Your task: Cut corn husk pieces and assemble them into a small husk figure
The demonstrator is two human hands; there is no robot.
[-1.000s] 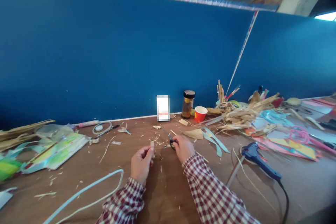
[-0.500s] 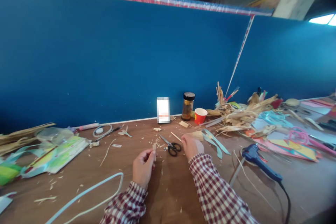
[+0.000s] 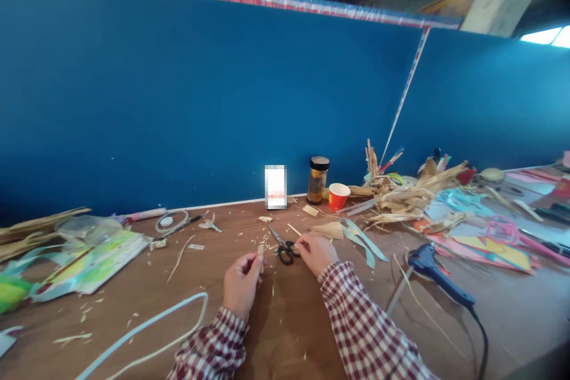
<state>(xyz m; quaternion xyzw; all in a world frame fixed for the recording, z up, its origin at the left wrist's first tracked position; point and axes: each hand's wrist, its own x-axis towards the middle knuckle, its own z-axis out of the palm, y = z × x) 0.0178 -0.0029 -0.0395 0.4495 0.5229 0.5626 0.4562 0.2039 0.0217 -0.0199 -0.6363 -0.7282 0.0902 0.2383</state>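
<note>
My left hand (image 3: pixel 241 285) is closed, pinching a small pale strip (image 3: pixel 260 249) that looks like dried husk and sticks up between thumb and fingertips. My right hand (image 3: pixel 316 253) has its fingers closed at the black handles of a pair of scissors (image 3: pixel 285 254), which lie on the table with the blades pointing away to the left. Part of one handle loop is hidden by the fingertips. Just beyond that hand lie a thin pale stick (image 3: pixel 294 230) and a flat piece of husk (image 3: pixel 330 230). Small pale clippings are scattered around the blades.
At the back stand a bright blurred-out screen (image 3: pixel 276 187), a lidded jar (image 3: pixel 317 181) and a red paper cup (image 3: pixel 339 196). Right lie light-blue ribbon (image 3: pixel 363 243), a blue glue gun (image 3: pixel 440 276) with its cord and a heap of husks (image 3: pixel 401 199). A painted sheet (image 3: pixel 111 261) lies left.
My right hand has moved left onto the scissors' handles, and the scissors have shifted slightly. My left hand stays nearly in place with the strip.
</note>
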